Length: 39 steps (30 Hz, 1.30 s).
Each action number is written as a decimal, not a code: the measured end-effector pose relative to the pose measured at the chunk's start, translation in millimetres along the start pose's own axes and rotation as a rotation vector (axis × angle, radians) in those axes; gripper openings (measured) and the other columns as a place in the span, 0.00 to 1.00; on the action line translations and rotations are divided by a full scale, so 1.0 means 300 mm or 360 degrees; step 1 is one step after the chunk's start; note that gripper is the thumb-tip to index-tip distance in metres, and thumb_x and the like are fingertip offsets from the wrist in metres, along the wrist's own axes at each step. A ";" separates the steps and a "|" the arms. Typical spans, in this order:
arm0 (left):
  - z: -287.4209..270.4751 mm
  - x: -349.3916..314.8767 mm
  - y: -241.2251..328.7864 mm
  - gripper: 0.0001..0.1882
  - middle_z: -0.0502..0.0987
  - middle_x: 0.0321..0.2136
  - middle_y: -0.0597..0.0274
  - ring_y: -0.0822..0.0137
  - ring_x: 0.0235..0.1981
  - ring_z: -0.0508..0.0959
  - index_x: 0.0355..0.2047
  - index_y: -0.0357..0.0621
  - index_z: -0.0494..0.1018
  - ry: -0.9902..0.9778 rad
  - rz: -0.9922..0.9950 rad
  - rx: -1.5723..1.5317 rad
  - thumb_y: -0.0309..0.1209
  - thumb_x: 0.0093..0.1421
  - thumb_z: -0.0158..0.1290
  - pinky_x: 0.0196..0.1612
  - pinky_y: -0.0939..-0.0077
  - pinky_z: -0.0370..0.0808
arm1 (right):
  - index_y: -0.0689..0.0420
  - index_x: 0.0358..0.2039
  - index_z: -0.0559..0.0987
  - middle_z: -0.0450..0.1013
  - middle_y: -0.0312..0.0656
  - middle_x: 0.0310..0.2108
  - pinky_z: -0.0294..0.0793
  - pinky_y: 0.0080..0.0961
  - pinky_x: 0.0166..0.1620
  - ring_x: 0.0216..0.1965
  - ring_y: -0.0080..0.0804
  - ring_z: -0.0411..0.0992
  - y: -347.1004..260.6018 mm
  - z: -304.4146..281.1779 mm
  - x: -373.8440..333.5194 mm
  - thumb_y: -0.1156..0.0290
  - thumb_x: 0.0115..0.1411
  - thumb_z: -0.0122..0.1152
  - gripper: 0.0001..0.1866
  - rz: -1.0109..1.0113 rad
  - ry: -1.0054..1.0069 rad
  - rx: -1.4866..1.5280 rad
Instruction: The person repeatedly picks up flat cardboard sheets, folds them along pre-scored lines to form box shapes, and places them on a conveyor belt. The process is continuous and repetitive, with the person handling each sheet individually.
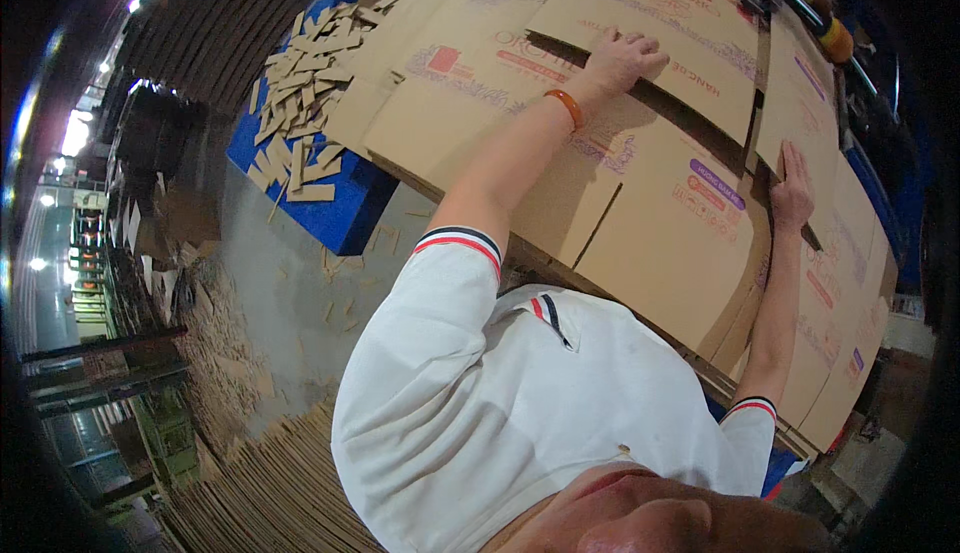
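My left hand (628, 61) has its fingers curled over the near edge of a flattened cardboard box (650, 3), which sits slightly raised, with a dark gap beneath it. An orange bracelet (566, 109) circles that wrist. Farther right, my right hand (793, 193) closes over the near edge of the same box's right-hand panel, its fingers straight and together on top. Its thumb is mostly hidden. Under both hands lie more flattened cardboard boxes (680, 253), stacked flat, brown with purple and red print.
Many small cardboard strips (310, 73) are heaped on a blue surface (345, 213) to the left, and some have fallen on the grey floor (300, 303). A stack of cardboard sheets (270, 483) stands at lower left. Machine parts with an orange roller (836, 41) border the far right.
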<state>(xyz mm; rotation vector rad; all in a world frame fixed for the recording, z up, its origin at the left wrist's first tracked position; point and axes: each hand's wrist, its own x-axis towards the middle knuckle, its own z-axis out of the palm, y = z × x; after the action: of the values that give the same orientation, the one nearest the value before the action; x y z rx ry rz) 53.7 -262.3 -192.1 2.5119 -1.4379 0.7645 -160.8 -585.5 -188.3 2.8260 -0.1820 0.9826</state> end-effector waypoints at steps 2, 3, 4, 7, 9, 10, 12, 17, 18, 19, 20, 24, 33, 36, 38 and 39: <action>0.031 -0.035 -0.009 0.31 0.70 0.53 0.70 0.66 0.55 0.69 0.53 0.68 0.69 0.0088 0.0008 -0.0047 0.24 0.48 0.54 0.54 0.60 0.64 | 0.47 0.59 0.66 0.65 0.41 0.59 0.63 0.39 0.58 0.59 0.42 0.63 -0.008 -0.017 -0.038 0.65 0.56 0.59 0.29 0.0159 -0.0089 -0.0168; 0.037 -0.039 -0.020 0.30 0.71 0.53 0.70 0.66 0.55 0.69 0.52 0.67 0.70 0.0121 0.0016 -0.0074 0.24 0.48 0.54 0.54 0.60 0.64 | 0.45 0.61 0.64 0.61 0.40 0.61 0.59 0.42 0.60 0.61 0.43 0.59 -0.004 -0.017 -0.058 0.65 0.56 0.59 0.31 0.0282 -0.0184 -0.0215; 0.044 -0.040 -0.032 0.29 0.71 0.52 0.70 0.66 0.55 0.69 0.51 0.67 0.71 0.0154 0.0025 -0.0100 0.24 0.48 0.54 0.54 0.60 0.64 | 0.44 0.62 0.61 0.57 0.39 0.64 0.55 0.45 0.61 0.63 0.44 0.55 -0.003 -0.016 -0.083 0.65 0.55 0.59 0.34 0.0406 -0.0278 -0.0259; 0.073 -0.029 -0.004 0.27 0.72 0.51 0.68 0.65 0.55 0.69 0.50 0.67 0.72 0.0215 0.0034 -0.0197 0.25 0.49 0.54 0.54 0.61 0.65 | 0.41 0.64 0.57 0.51 0.37 0.67 0.50 0.53 0.62 0.66 0.47 0.47 0.034 -0.005 -0.129 0.65 0.56 0.60 0.37 0.0522 -0.0507 -0.0304; 0.098 -0.005 -0.017 0.24 0.71 0.53 0.66 0.64 0.57 0.67 0.50 0.66 0.72 0.0257 0.0044 -0.0285 0.27 0.52 0.52 0.55 0.55 0.64 | 0.41 0.65 0.55 0.50 0.38 0.67 0.47 0.58 0.61 0.67 0.47 0.44 0.069 0.045 -0.123 0.64 0.57 0.59 0.37 0.0456 -0.0436 -0.0164; 0.111 0.031 -0.041 0.23 0.71 0.53 0.66 0.63 0.57 0.67 0.50 0.66 0.72 0.0224 -0.0010 -0.0245 0.28 0.53 0.52 0.56 0.53 0.63 | 0.42 0.65 0.55 0.50 0.38 0.67 0.48 0.58 0.61 0.67 0.48 0.45 0.099 0.086 -0.092 0.61 0.57 0.59 0.37 0.0453 -0.0477 -0.0283; 0.098 0.112 -0.060 0.21 0.71 0.53 0.66 0.63 0.57 0.66 0.49 0.66 0.72 0.0143 -0.0117 -0.0188 0.30 0.54 0.51 0.56 0.49 0.62 | 0.43 0.65 0.55 0.50 0.39 0.67 0.48 0.57 0.61 0.66 0.51 0.46 0.100 0.117 0.031 0.56 0.58 0.59 0.37 0.0449 -0.0581 -0.0532; 0.116 0.162 -0.116 0.22 0.71 0.51 0.57 0.56 0.52 0.70 0.54 0.52 0.68 0.0438 -0.0440 -0.0738 0.34 0.58 0.50 0.53 0.52 0.65 | 0.52 0.64 0.56 0.50 0.49 0.66 0.47 0.54 0.63 0.66 0.58 0.46 0.309 0.351 0.123 0.39 0.57 0.52 0.42 0.0682 0.0291 -0.0411; 0.070 0.113 -0.176 0.21 0.71 0.48 0.55 0.57 0.48 0.71 0.53 0.49 0.68 0.0463 -0.0557 -0.0995 0.35 0.58 0.50 0.49 0.55 0.66 | 0.54 0.64 0.56 0.50 0.52 0.65 0.46 0.53 0.64 0.65 0.59 0.45 0.358 0.366 0.096 0.37 0.57 0.50 0.44 0.0695 0.0579 -0.0344; 0.012 0.031 -0.273 0.21 0.72 0.45 0.53 0.57 0.44 0.72 0.53 0.46 0.68 0.0437 -0.0759 -0.0976 0.35 0.59 0.50 0.44 0.58 0.68 | 0.59 0.64 0.56 0.50 0.58 0.64 0.45 0.52 0.65 0.65 0.60 0.45 0.398 0.370 0.079 0.36 0.58 0.46 0.45 0.0573 0.0533 -0.0308; -0.057 -0.078 -0.389 0.21 0.72 0.41 0.51 0.58 0.40 0.73 0.53 0.43 0.67 0.0302 -0.1046 -0.0766 0.36 0.60 0.50 0.40 0.61 0.70 | 0.60 0.63 0.56 0.51 0.58 0.64 0.45 0.51 0.65 0.65 0.61 0.46 0.388 0.369 0.066 0.36 0.58 0.46 0.45 0.0642 0.0400 -0.0337; -0.240 -0.669 -0.752 0.30 0.77 0.36 0.44 0.54 0.36 0.78 0.48 0.37 0.71 -0.0619 -0.1250 0.0719 0.53 0.59 0.49 0.36 0.63 0.72 | 0.63 0.61 0.60 0.52 0.58 0.64 0.46 0.46 0.66 0.64 0.62 0.47 0.311 0.365 0.111 0.40 0.61 0.43 0.41 0.0457 0.0310 -0.0256; -0.358 -0.661 -0.690 0.30 0.77 0.23 0.41 0.47 0.29 0.79 0.27 0.34 0.78 -0.0550 -0.1666 -0.0006 0.55 0.56 0.50 0.34 0.58 0.75 | 0.62 0.58 0.65 0.53 0.59 0.63 0.49 0.47 0.64 0.63 0.61 0.50 0.291 0.313 0.081 0.48 0.64 0.45 0.32 0.0606 -0.0050 -0.0287; -0.322 -0.659 -0.660 0.31 0.78 0.27 0.39 0.45 0.32 0.79 0.28 0.32 0.78 -0.0444 -0.1728 0.0055 0.55 0.56 0.50 0.37 0.57 0.75 | 0.62 0.57 0.67 0.55 0.59 0.62 0.50 0.47 0.64 0.64 0.60 0.50 0.284 0.299 0.074 0.50 0.64 0.46 0.30 0.0602 -0.0075 -0.0175; -0.319 -0.657 -0.648 0.33 0.77 0.29 0.37 0.44 0.35 0.79 0.29 0.31 0.78 -0.0401 -0.1739 0.0054 0.56 0.56 0.48 0.40 0.55 0.74 | 0.62 0.55 0.69 0.56 0.60 0.61 0.50 0.46 0.64 0.64 0.59 0.50 0.285 0.291 0.077 0.51 0.64 0.47 0.29 0.0596 -0.0086 -0.0063; -0.323 -0.657 -0.668 0.35 0.77 0.29 0.36 0.43 0.35 0.79 0.30 0.30 0.78 -0.0465 -0.1798 0.0005 0.58 0.56 0.47 0.40 0.54 0.74 | 0.63 0.55 0.69 0.57 0.60 0.61 0.51 0.45 0.64 0.63 0.58 0.51 0.282 0.287 0.080 0.52 0.64 0.47 0.29 0.0610 -0.0110 -0.0048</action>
<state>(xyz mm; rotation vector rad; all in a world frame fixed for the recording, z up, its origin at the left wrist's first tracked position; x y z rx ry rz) 106.4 30.1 -182.7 2.8735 0.1066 0.1700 -103.5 -685.4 -232.0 2.8567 -0.7625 0.9347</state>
